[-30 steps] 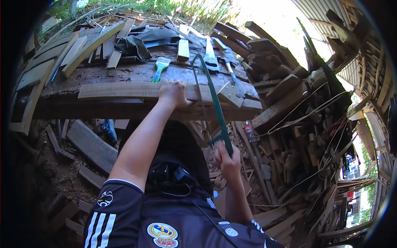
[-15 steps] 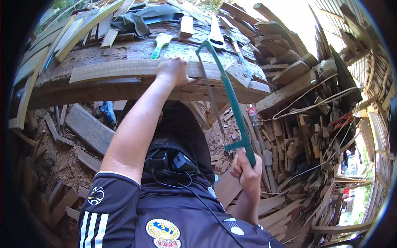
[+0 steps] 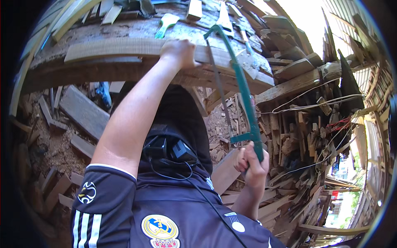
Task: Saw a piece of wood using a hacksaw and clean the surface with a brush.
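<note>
"How many saws are there?"

"Two. The one in use is a green, bow-shaped saw [image 3: 245,89] with a smooth tubular frame and a thin, dark, straight blade [image 3: 219,80]. It stands steeply across the front edge of the heavy, rough brown timber bench [image 3: 53,80], top end over the bench, handle end below it on the near side."

"And who holds it?"

"The right hand [image 3: 253,163], below the bench's front edge, fingers curled tight around the handle."

"The other hand?"

"The left hand [image 3: 178,53] is at the bench's front edge, fingers bent closed over one long, flat, pale brown wooden board [image 3: 111,49] with fine lines of grain. The blade crosses that board to the right of the hand; how deep it sits, I cannot tell."

"What else is on the bench?"

"Farther back, one paintbrush with a green handle and pale bristles [image 3: 166,25], one squared block of light wood [image 3: 194,10], and the second saw, a pale-bladed handsaw [image 3: 224,18]."

"And around it?"

"Right of the bench, a jagged stack of rough timber offcuts [image 3: 297,136], too many to count. Below its left half, one broad, weathered grey plank [image 3: 84,111] lies amid wood chips [image 3: 58,151]."
</note>
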Demonstrator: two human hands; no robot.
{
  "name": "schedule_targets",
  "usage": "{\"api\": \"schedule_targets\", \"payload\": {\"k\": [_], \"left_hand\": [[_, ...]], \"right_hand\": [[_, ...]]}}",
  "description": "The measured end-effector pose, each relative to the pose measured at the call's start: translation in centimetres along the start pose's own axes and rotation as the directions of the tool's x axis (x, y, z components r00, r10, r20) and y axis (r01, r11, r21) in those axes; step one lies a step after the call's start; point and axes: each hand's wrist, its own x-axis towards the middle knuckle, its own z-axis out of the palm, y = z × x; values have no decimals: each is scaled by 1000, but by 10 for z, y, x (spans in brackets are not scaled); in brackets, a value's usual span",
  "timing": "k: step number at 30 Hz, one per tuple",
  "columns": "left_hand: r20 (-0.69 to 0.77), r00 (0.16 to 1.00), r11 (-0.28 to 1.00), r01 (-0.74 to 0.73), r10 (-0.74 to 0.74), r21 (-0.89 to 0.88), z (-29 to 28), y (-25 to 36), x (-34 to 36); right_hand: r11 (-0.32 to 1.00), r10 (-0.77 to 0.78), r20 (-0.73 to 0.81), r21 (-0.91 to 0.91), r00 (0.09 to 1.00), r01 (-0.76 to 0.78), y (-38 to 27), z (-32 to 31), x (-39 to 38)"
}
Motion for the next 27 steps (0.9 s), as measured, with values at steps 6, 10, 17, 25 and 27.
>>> {"api": "schedule_targets", "payload": {"k": [6,10,17,25,27], "left_hand": [[-19,1000,1000,13,-13,-13,6,2,0],[-38,999,998,14,-12,59,1,6,-7],[20,1000,999,22,-23,38,-10,4,-6],[-37,999,999,13,-11,46,4,2,-4],[-50,999,998,6,-3,58,1,9,-2]], "right_hand": [[997,5,-25,-79,1000,-7,-5,26,82],[995,14,5,-95,1000,-14,-5,49,125],[998,-35,26,-57,999,37,10,0,9],[999,-31,88,20,996,29,23,26,106],[998,-28,60,-58,998,32,7,41,133]]}}
